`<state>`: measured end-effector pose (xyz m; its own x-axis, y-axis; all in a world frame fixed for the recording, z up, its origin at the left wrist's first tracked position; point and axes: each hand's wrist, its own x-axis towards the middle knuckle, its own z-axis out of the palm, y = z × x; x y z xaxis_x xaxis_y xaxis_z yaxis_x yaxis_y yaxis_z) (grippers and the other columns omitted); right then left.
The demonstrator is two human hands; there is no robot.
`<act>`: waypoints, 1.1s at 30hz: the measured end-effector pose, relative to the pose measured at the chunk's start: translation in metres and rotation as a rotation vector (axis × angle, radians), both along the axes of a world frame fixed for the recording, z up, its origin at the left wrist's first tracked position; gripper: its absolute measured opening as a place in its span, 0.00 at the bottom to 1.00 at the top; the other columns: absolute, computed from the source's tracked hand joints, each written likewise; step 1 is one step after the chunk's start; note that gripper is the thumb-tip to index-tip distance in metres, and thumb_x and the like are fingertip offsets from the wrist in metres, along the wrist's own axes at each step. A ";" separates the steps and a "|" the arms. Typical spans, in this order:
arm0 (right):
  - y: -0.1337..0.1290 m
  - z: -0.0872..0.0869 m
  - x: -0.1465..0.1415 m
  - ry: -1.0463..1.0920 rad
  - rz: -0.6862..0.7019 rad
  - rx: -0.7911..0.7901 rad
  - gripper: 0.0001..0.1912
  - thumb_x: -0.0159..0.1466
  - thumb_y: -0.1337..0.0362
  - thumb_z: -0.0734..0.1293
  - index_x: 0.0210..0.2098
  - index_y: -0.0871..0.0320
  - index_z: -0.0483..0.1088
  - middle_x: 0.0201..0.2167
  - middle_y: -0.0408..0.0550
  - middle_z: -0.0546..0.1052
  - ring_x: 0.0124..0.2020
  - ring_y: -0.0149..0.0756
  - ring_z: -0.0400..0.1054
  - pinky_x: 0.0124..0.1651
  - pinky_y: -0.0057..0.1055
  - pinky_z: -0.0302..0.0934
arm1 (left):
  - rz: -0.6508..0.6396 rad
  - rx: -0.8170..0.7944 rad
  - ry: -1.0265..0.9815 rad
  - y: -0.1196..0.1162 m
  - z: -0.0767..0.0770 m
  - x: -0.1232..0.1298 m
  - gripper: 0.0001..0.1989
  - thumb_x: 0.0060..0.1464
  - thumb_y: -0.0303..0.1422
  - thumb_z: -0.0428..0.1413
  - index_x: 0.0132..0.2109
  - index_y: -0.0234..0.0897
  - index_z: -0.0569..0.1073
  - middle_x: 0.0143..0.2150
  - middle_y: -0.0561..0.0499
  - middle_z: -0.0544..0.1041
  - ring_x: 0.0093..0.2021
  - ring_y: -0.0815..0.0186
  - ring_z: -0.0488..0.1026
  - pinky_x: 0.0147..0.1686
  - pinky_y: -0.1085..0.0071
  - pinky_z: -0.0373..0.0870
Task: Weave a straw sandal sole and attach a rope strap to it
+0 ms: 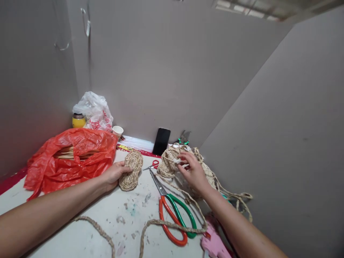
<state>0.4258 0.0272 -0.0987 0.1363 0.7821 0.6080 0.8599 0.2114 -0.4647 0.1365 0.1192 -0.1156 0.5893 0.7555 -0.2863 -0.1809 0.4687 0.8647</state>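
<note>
My left hand [116, 175] grips a flat sole-shaped piece of coiled straw braid [130, 170], thumb on top, raised at a tilt over the table. My right hand [192, 168] is closed at the fingertips on a small whitish, beaded-looking piece [177, 161]. That piece lies against a second coiled straw piece [168, 163], and whether it is attached I cannot tell. A straw braid cord [185, 229] loops across the table over large scissors [172, 211] with one red and one green handle. Small red-handled scissors [155, 164] lie between my hands.
A red plastic bag [88, 172] fills the left, with a white bag [94, 109], yellow jar [79, 121] and paper cup [117, 131] behind. A black phone [161, 141] leans near the back wall beside green-handled pliers [184, 138]. A pink glue gun [214, 240] sits front right.
</note>
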 end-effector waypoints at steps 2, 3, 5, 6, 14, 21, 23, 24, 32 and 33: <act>-0.002 0.000 -0.002 -0.014 -0.002 0.019 0.09 0.58 0.68 0.63 0.39 0.57 0.68 0.51 0.57 0.67 0.30 0.35 0.69 0.31 0.36 0.68 | -0.002 0.007 0.017 0.001 0.000 0.000 0.08 0.42 0.22 0.60 0.34 0.28 0.75 0.28 0.43 0.81 0.26 0.64 0.77 0.30 0.71 0.73; -0.003 0.001 -0.002 -0.023 -0.004 0.031 0.09 0.58 0.68 0.63 0.39 0.56 0.68 0.51 0.56 0.67 0.30 0.34 0.69 0.31 0.36 0.68 | -0.003 0.013 0.031 0.001 0.000 0.000 0.07 0.42 0.23 0.60 0.34 0.29 0.74 0.27 0.44 0.80 0.26 0.65 0.76 0.29 0.71 0.72; -0.006 0.002 -0.004 -0.041 -0.010 0.060 0.09 0.59 0.69 0.62 0.40 0.56 0.68 0.51 0.55 0.67 0.31 0.34 0.68 0.31 0.35 0.68 | -0.009 0.035 0.066 0.001 -0.001 0.000 0.07 0.42 0.25 0.60 0.33 0.30 0.73 0.26 0.45 0.80 0.25 0.65 0.76 0.29 0.72 0.72; -0.007 0.003 -0.004 -0.048 -0.015 0.076 0.09 0.59 0.69 0.62 0.40 0.55 0.67 0.51 0.55 0.67 0.31 0.34 0.67 0.31 0.35 0.68 | -0.016 0.051 0.087 0.001 -0.001 0.001 0.07 0.42 0.26 0.60 0.32 0.30 0.73 0.26 0.45 0.80 0.25 0.66 0.76 0.29 0.72 0.72; -0.013 0.014 -0.014 -0.030 -0.067 0.209 0.11 0.59 0.70 0.63 0.43 0.55 0.67 0.52 0.56 0.66 0.32 0.34 0.66 0.31 0.34 0.67 | -0.138 0.318 0.388 -0.002 0.005 -0.004 0.14 0.41 0.36 0.60 0.34 0.31 0.75 0.27 0.46 0.80 0.26 0.61 0.76 0.28 0.69 0.70; -0.019 0.033 -0.047 0.019 0.010 0.236 0.11 0.60 0.69 0.64 0.42 0.55 0.68 0.51 0.54 0.68 0.32 0.33 0.67 0.30 0.30 0.67 | 0.070 0.793 0.641 -0.004 0.031 -0.017 0.24 0.44 0.43 0.60 0.47 0.32 0.76 0.43 0.39 0.79 0.48 0.50 0.72 0.44 0.63 0.66; -0.023 0.034 -0.059 0.031 0.065 0.201 0.11 0.60 0.69 0.64 0.43 0.54 0.68 0.51 0.53 0.68 0.31 0.32 0.67 0.28 0.29 0.66 | 0.079 0.881 0.617 -0.014 0.038 -0.016 0.26 0.49 0.43 0.58 0.53 0.35 0.73 0.48 0.40 0.77 0.48 0.53 0.72 0.47 0.64 0.66; -0.024 0.034 -0.066 0.034 0.095 0.177 0.11 0.60 0.69 0.64 0.43 0.54 0.68 0.51 0.53 0.68 0.31 0.32 0.67 0.28 0.29 0.67 | 0.053 0.918 0.543 -0.020 0.041 -0.015 0.26 0.51 0.43 0.57 0.54 0.34 0.72 0.47 0.40 0.77 0.46 0.55 0.73 0.45 0.65 0.67; -0.036 0.036 -0.109 0.022 0.263 0.043 0.15 0.61 0.69 0.63 0.47 0.52 0.67 0.52 0.55 0.69 0.42 0.41 0.70 0.39 0.37 0.70 | -0.111 0.423 -0.115 -0.046 0.037 -0.001 0.22 0.46 0.35 0.63 0.49 0.33 0.74 0.41 0.43 0.80 0.39 0.60 0.77 0.41 0.69 0.70; -0.037 0.037 -0.111 0.020 0.268 0.041 0.16 0.62 0.68 0.63 0.49 0.52 0.66 0.52 0.55 0.69 0.44 0.42 0.69 0.40 0.37 0.70 | -0.111 0.374 -0.156 -0.045 0.036 -0.001 0.20 0.45 0.35 0.64 0.46 0.33 0.75 0.39 0.43 0.80 0.37 0.61 0.77 0.41 0.69 0.70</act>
<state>0.3153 -0.0103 -0.0613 -0.0605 0.7668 0.6390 0.7616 0.4493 -0.4671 0.1357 0.0740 -0.0793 0.6873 0.7202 0.0949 -0.2894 0.1516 0.9451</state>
